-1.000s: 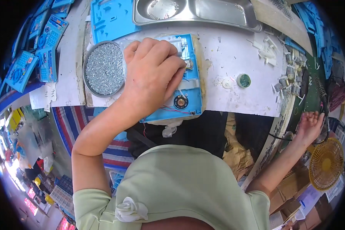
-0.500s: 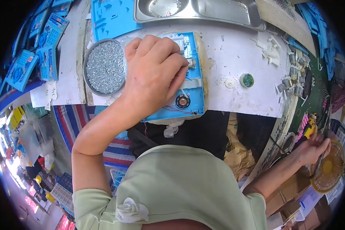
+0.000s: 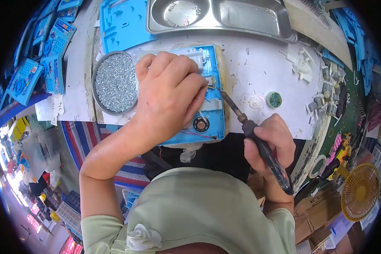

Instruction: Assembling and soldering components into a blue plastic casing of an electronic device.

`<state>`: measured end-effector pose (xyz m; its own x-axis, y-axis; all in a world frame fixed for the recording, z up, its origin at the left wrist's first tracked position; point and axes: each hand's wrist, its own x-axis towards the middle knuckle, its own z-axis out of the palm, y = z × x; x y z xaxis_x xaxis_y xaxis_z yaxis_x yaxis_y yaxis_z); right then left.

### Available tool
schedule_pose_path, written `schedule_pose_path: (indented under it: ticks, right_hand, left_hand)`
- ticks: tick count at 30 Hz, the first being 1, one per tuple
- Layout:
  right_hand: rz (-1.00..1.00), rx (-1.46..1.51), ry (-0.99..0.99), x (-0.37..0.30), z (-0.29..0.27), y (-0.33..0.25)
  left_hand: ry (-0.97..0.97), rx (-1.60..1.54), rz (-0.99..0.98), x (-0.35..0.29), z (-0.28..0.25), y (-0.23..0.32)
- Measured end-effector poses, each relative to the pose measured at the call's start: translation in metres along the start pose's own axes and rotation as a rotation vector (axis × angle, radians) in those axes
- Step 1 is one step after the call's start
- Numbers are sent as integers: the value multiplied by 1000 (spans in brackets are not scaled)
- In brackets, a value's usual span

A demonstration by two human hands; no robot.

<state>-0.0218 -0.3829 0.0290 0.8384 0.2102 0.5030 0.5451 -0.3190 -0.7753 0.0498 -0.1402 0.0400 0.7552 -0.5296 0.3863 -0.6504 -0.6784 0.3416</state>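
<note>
Here is the open blue casing (image 3: 216, 117), lying on a pale yellowish pad (image 3: 222, 63) at the near edge of the counter (image 3: 245, 55); inside it a round speaker (image 3: 201, 124) already sits in its corner, red wires (image 3: 193, 133) run beside it, and a white plastic strip (image 3: 212, 104) lies above; the left hand (image 3: 167, 91) covers much of the casing's left side, fingers curled together, thumb and forefinger at a small metal part (image 3: 211, 80), though just what they pinch is hidden; and the right hand (image 3: 278, 142) is wrapped firmly around a soldering iron (image 3: 249, 126), its tip right beside that metal part, contact too fine to call; by the look of it the work is midway, several parts seated, the joint at the metal part apparently in hand, the casing uncovered; to the right sits a small tub (image 3: 274, 100) with something green in it, and beyond it loose white plastic pieces (image 3: 302, 63); to the left, a round dish (image 3: 94, 91) full of screws (image 3: 116, 82), seemingly unused on this open side; behind, a blue panel (image 3: 125, 25) and a metal tray (image 3: 224, 30); far left, blue printed units (image 3: 53, 76) are piled up.
</note>
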Motion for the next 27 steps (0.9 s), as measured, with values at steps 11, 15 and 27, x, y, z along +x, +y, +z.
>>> schedule_pose_path:
  ticks: [11,15,27]
  right_hand:
    - [-17,-72,-46,4,4,1]
    - [-29,-108,-55,3,6,1]
    - [1,-66,-25,6,0,-3]
  left_hand:
    - [11,3,2,0,1,0]
    - [9,-1,3,0,3,-1]
    - [9,12,4,-1,2,-1]
